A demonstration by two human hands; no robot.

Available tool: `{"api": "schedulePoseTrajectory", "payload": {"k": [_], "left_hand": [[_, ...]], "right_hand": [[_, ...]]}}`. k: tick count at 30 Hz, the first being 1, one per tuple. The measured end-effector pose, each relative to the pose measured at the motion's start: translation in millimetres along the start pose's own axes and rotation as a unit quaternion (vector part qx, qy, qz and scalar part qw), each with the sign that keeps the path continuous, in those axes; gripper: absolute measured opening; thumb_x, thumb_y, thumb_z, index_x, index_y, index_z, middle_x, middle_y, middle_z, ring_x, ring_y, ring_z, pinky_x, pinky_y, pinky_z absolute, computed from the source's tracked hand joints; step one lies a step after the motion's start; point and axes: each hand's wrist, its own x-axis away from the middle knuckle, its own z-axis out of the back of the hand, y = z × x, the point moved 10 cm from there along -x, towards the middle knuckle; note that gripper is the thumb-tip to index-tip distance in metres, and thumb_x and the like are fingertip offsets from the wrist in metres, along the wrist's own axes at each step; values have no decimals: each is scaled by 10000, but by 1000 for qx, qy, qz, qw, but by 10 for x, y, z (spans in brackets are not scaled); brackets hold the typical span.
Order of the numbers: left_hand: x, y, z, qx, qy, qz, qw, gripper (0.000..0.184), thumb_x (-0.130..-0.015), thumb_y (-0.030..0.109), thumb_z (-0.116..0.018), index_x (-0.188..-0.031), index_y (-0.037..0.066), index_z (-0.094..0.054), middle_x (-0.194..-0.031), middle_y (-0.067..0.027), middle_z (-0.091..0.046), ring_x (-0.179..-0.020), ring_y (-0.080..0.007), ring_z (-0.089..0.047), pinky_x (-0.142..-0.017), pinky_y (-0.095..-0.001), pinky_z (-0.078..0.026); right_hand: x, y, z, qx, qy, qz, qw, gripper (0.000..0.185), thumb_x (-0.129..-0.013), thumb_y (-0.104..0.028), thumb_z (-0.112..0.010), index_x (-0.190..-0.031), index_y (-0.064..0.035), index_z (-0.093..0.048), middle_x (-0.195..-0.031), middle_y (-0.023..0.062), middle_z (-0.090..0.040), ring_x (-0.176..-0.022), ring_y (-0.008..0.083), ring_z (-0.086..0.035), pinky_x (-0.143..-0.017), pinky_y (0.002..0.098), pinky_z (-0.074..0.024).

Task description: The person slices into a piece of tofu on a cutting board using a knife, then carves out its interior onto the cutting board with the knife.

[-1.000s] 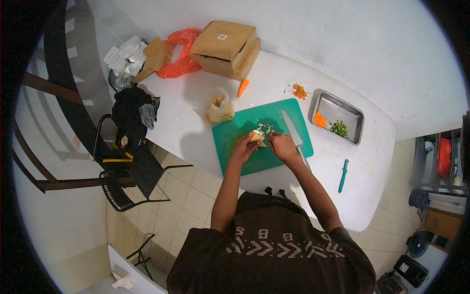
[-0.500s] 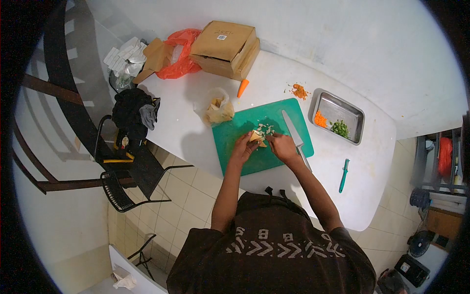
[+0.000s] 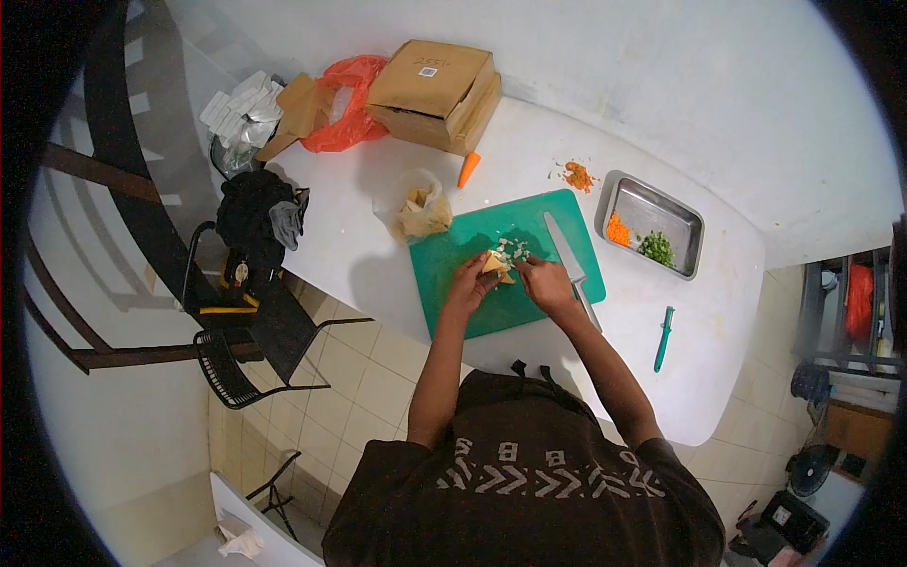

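Note:
My left hand (image 3: 466, 285) grips a pale yellow piece of food (image 3: 492, 264) over the green cutting board (image 3: 453, 312). Beside it, my right hand (image 3: 545, 283) is closed, its fingertips near that piece; whatever they pinch is too small to make out. Small whitish bits (image 3: 513, 249) lie scattered on the board just beyond both hands. A knife (image 3: 564, 248) rests along the board's right side, its handle partly behind my right wrist. At the board's upper left corner stands a clear plastic bag (image 3: 423, 212) with yellowish pieces inside.
A metal tray (image 3: 697, 248) holds chopped orange and green bits. Orange peelings (image 3: 577, 177), a carrot (image 3: 469, 170) and a green peeler (image 3: 664, 340) lie on the white table (image 3: 699, 397). Cardboard boxes (image 3: 435, 90) and a red bag (image 3: 351, 104) stand at the back; a black chair (image 3: 283, 331) is left.
Both hands stay in almost the same place over the board, with only slight finger movement around the yellow piece. Nothing else on the table has visibly moved.

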Motion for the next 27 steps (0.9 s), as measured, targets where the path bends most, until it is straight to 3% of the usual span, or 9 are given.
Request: {"api": "schedulePoseTrajectory", "payload": {"k": [5, 7, 10, 16, 19, 21, 24, 27], "left_hand": [[12, 16, 48, -13, 21, -3, 1000, 268, -971, 227, -634, -1137, 18, -610, -1039, -91, -656, -936, -222, -682, -844, -394, -618], [19, 14, 63, -11, 24, -1, 1000, 269, -967, 233, -641, -1128, 21, -612, -1023, -90, -662, -915, -221, -688, -835, -387, -620], [28, 41, 9, 13, 4, -6, 1000, 263, -970, 237, -636, -1118, 21, -614, -997, -88, -671, -878, -221, -696, -807, -365, -620], [120, 61, -139, 21, -14, 33, 999, 312, -974, 185, -620, -1217, -8, -585, -1107, -112, -646, -990, -227, -673, -864, -353, -593], [274, 174, -417, -11, -89, 10, 996, 360, -988, 162, -588, -1295, -21, -540, -1150, -108, -634, -1041, -223, -659, -917, -339, -565], [356, 276, -494, -107, -120, -51, 986, 372, -1017, 178, -540, -1331, -19, -512, -1168, -100, -631, -1074, -196, -645, -931, -322, -550], [347, 296, -431, -166, -112, -54, 978, 445, -1020, 240, -533, -1378, -15, -463, -1227, -121, -591, -1120, -221, -614, -986, -338, -514], [280, 283, -385, -115, -93, -42, 988, 350, -1045, 225, -494, -1321, 12, -523, -1167, -105, -630, -1078, -168, -644, -920, -313, -556]], "right_hand": [[-7, 18, 55, 27, -22, -7, 999, 211, -859, -125, -624, -1050, -117, -711, -823, 107, -660, -703, 319, -667, -621, 436, -541], [1, -13, 100, -7, -15, 20, 1000, 229, -901, -196, -542, -1050, -119, -698, -869, 136, -675, -708, 333, -689, -608, 458, -555], [13, -25, 103, -12, -20, 36, 999, 224, -898, -196, -546, -1039, -116, -700, -857, 140, -674, -707, 341, -685, -610, 460, -553], [-2, -46, 162, -15, -18, 51, 998, 192, -877, -145, -609, -1030, -108, -720, -835, 128, -684, -693, 346, -666, -613, 458, -538], [-24, -32, 161, -29, -34, 48, 998, 194, -883, -147, -605, -1035, -106, -717, -840, 141, -685, -709, 356, -665, -624, 465, -536], [-24, -37, 189, -38, -32, 40, 998, 188, -884, -149, -605, -1027, -103, -719, -840, 145, -686, -722, 360, -667, -634, 466, -535], [-45, -69, 264, -64, -26, 34, 997, 196, -885, -165, -587, -1013, -104, -724, -832, 162, -688, -733, 367, -671, -652, 477, -536], [-49, -121, 311, -81, -22, 37, 996, 212, -881, -181, -577, -1010, -111, -728, -819, 172, -689, -730, 363, -677, -660, 484, -539]]}}
